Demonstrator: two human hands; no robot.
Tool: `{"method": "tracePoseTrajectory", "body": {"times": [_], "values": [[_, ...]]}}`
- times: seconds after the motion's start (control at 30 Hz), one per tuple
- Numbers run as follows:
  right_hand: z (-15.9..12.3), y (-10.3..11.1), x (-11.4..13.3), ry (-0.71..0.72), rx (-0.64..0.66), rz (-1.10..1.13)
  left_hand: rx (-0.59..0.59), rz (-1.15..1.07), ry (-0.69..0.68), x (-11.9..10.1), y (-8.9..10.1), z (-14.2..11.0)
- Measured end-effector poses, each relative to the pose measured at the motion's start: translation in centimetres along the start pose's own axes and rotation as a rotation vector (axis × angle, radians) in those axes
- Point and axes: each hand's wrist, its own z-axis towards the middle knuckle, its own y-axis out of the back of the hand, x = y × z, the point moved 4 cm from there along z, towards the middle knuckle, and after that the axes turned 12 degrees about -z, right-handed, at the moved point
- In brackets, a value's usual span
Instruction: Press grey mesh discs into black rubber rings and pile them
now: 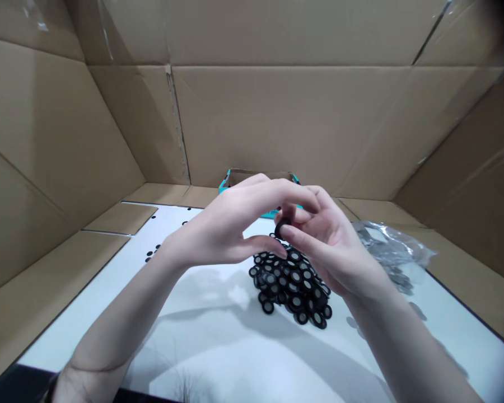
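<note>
My left hand (231, 224) and my right hand (327, 240) meet above a heap of small black rings with pale centres (294, 285) on a white table top (218, 336). Between the fingertips of both hands sits one small black ring (282, 227). The right thumb and fingers pinch it from the right, while the left fingers curl over it from above and the left thumb reaches under. Both hands hover just above the heap without touching it.
Brown cardboard walls (277, 123) enclose the table on three sides. A small teal-edged cardboard box (239, 178) stands behind the hands. A clear plastic bag with grey parts (390, 249) lies at the right. A few stray black rings (153, 253) lie at the left.
</note>
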Motion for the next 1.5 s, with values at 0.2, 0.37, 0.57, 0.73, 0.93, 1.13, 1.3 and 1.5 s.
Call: {"method": "tracePoseTrajectory", "body": {"times": [0.2, 0.37, 0.57, 0.73, 0.93, 1.13, 1.3, 1.5], "values": [[-0.1, 0.2, 0.0, -0.015, -0.022, 0.006, -0.005, 0.087, 0.019, 0.3, -0.2, 0.0], [-0.1, 0.4, 0.3, 0.014, -0.101, -0.053, -0.097, 0.097, 0.026, 0.4, 0.2, -0.1], [-0.2, 0.4, 0.5, 0.044, -0.216, -0.034, -0.141, -0.066, 0.090, 1.1, -0.4, -0.1], [-0.4, 0.3, 0.7, 0.130, -0.231, -0.096, -0.083, -0.066, 0.112, 0.9, -0.4, -0.1], [-0.6, 0.4, 1.1, 0.221, -0.186, -0.403, -0.011, 0.041, 0.128, 0.3, -0.2, -0.2], [-0.5, 0.2, 0.5, 0.160, -0.177, -0.328, 0.008, 0.037, 0.175, 0.7, -0.1, -0.3], [-0.3, 0.5, 0.5, 0.113, -0.204, -0.210, -0.019, -0.049, 0.182, 1.0, -0.1, -0.2], [-0.7, 0.6, 1.0, 0.160, -0.258, -0.321, 0.043, -0.092, 0.162, 1.1, -0.3, -0.1]]}}
